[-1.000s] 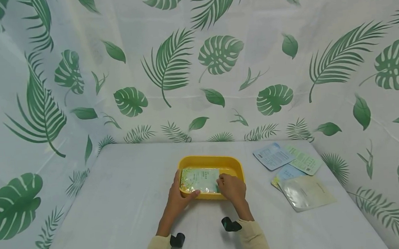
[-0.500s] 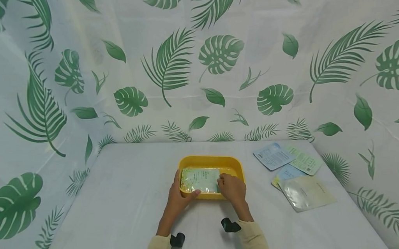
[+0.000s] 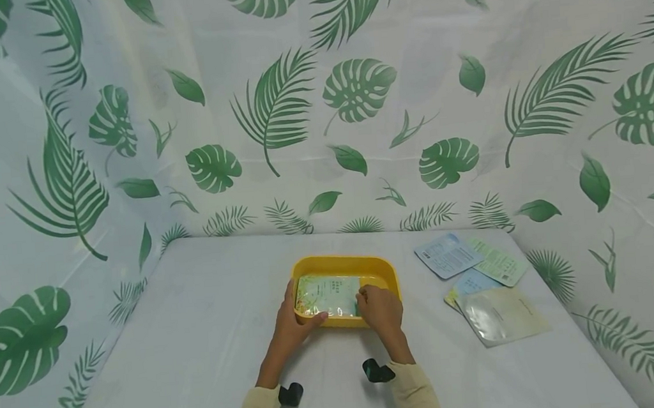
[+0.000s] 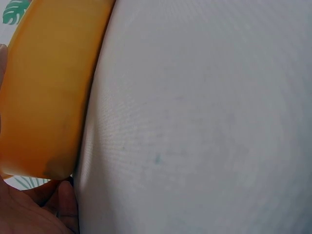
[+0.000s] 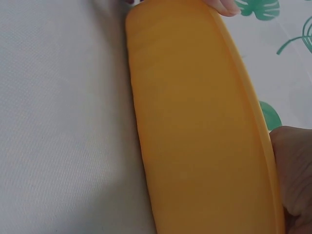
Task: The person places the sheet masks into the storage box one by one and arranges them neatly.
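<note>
While your left hand (image 3: 290,325) grasps the yellow tray (image 3: 343,265) at its left wall, thumb on the near rim, your right hand (image 3: 382,308) works over the tray's right half. Its fingers curl in at the right edge of the leaf-print packet (image 3: 328,295) and appear to pinch it; the contact itself is hidden. The leaf-print packet lies flat in the left part of the tray, and the tray stands mid-bench (image 3: 225,301).

Progress, judged from the present layout: the leaf-print packet is inside the tray, but you have not released it, so treat its handling as unfinished. Four packets lie outside the tray, to its right, and appear not yet dealt with.

Count your items as follows: one tray; one packet visible inside it, any beneath being hidden; four packets in an overlapping group, namely one blue packet (image 3: 448,256), one green packet (image 3: 503,265), one light-blue packet (image 3: 474,282) and one cream packet (image 3: 505,315).
</note>
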The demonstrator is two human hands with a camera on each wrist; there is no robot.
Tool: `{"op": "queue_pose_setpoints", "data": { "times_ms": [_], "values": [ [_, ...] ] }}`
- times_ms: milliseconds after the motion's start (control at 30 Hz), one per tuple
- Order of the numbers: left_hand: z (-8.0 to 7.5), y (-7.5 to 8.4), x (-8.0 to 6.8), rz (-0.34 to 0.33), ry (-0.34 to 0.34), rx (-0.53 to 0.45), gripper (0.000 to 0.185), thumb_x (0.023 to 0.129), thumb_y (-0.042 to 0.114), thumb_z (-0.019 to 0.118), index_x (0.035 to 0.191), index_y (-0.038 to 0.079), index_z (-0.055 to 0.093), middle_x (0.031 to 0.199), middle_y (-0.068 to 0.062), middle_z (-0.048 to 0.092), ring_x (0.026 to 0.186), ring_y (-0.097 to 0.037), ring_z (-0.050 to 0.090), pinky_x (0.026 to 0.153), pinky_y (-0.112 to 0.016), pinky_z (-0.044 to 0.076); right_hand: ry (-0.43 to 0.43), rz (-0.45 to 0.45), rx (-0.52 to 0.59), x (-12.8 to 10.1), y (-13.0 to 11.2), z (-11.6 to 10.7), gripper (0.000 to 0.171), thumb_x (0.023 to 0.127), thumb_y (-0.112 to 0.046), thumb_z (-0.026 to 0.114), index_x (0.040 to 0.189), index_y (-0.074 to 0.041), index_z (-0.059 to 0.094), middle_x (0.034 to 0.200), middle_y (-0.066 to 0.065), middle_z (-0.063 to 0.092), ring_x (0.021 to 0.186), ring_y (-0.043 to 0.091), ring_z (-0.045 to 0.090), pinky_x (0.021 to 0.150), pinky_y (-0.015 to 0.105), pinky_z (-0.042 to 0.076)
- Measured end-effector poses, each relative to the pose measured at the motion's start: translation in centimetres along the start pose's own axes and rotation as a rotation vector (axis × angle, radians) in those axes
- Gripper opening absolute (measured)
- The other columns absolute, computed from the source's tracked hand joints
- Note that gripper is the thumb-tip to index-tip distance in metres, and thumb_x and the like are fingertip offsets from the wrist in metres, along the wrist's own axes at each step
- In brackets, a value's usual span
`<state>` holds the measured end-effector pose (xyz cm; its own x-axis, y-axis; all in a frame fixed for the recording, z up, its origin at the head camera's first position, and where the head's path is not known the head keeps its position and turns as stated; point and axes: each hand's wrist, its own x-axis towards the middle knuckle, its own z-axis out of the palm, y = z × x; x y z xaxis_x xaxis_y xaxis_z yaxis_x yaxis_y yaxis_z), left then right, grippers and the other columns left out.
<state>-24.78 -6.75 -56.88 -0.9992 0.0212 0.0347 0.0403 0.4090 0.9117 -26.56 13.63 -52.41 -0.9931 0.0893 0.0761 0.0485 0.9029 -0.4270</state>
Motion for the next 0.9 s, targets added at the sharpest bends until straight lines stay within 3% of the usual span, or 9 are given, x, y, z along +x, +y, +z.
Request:
{"op": "queue_pose_setpoints", "data": {
  "times_ms": [167,567,900],
  "values": [
    [0.11,-0.16,-0.07,0.002,0.001,0.001,0.113,0.078,0.05,0.078,0.158,0.017,0.007,0.161,-0.014,0.025,0.145,-0.034,0.03,0.117,-0.057,0.026,-0.004,-0.007,0.013,-0.1,0.07,-0.05,0.025,0.093,-0.024,0.066,0.106,-0.005,0.074,0.065,-0.001,0.058,0.058,0.015,0.049,0.052,0.025,0.036],
    [-0.02,0.18,-0.16,0.002,-0.002,-0.004,0.111,0.079,0.048,0.078,0.158,0.017,0.007,0.161,-0.015,0.025,0.146,-0.035,0.029,0.117,-0.057,0.025,-0.028,-0.039,-0.001,0.0,0.31,-0.13,0.024,0.094,-0.024,0.063,0.107,-0.006,0.073,0.067,-0.001,0.059,0.059,0.015,0.049,0.053,0.025,0.036],
    [0.06,-0.04,-0.01,0.008,-0.001,-0.009,0.112,0.078,0.049,0.078,0.158,0.016,0.007,0.162,-0.013,0.023,0.147,-0.034,0.027,0.118,-0.056,0.024,-0.001,-0.027,-0.011,-0.01,0.22,-0.07,0.026,0.095,-0.026,0.062,0.107,-0.004,0.073,0.059,-0.001,0.05,0.055,0.015,0.046,0.05,0.024,0.032]
  ]
}}
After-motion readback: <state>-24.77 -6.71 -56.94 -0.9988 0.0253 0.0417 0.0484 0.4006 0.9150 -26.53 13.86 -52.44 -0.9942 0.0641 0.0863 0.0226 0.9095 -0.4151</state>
